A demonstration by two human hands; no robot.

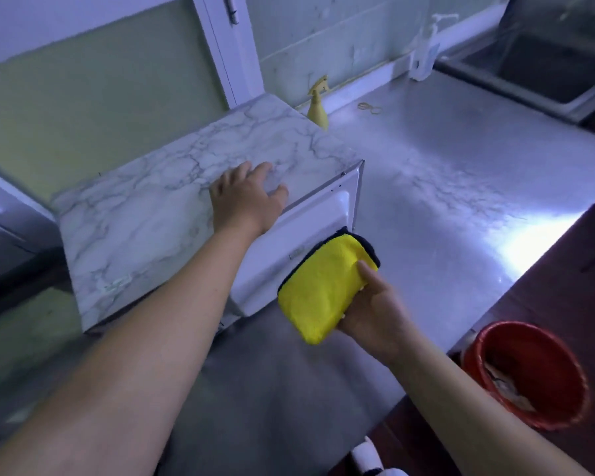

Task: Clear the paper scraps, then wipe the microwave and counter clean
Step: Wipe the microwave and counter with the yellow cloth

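While the left hand (pixel 246 197) rests palm-down with fingers spread on the marble-patterned top of the microwave (pixel 145 207), the right hand (pixel 371 314) holds a folded yellow cloth (pixel 320 286) against the white side panel of the appliance, at centre frame. The left grip is wide and holds nothing; its fingers lie flat near the top's right edge. The right grip is closed around the cloth, with the thumb on the yellow face and the remaining fingers hidden behind it. The cloth has a dark border along its upper edge and touches the lower part of the side panel.

The microwave occupies the left half of the frame and stands on a shiny metal tabletop (pixel 443 187), which extends to the right and toward the upper right. A yellow spray bottle (pixel 318 104) stands just behind the microwave's far corner, near the wall. Two rubber bands (pixel 370 107) lie on the tabletop to the right of the bottle, apart from it. A white pump bottle (pixel 426 49) stands at the wall in the upper right, beside a sink (pixel 547 70) at the upper right corner.

A red bucket (pixel 526 376) sits below the tabletop edge at lower right; paper scraps (pixel 505 386) lie inside it. No scraps are visible on the tabletop or the microwave top.
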